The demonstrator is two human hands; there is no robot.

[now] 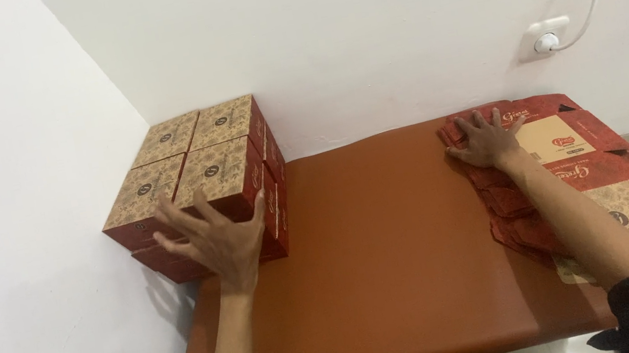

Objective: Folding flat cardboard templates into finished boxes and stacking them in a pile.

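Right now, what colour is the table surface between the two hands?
The table surface is plain reddish-brown, like leather, without pattern. The head view shows it clearly.

- L hand [216,241]: fingers spread wide, palm fwd, back of hand twd camera, thumb out to the right side.
- L forearm: bare, runs nearly straight up from bottom edge, wrist in line w/ arm.
- R hand [485,139]: palm down, flat, fingers fanned & pointing away from body, not curled.
- R arm: stretched out diag. from lower right corner, elbow nearly straight; dark sleeve covers upper part, forearm bare.
- Hands well apart, R reaching farther fwd than L.
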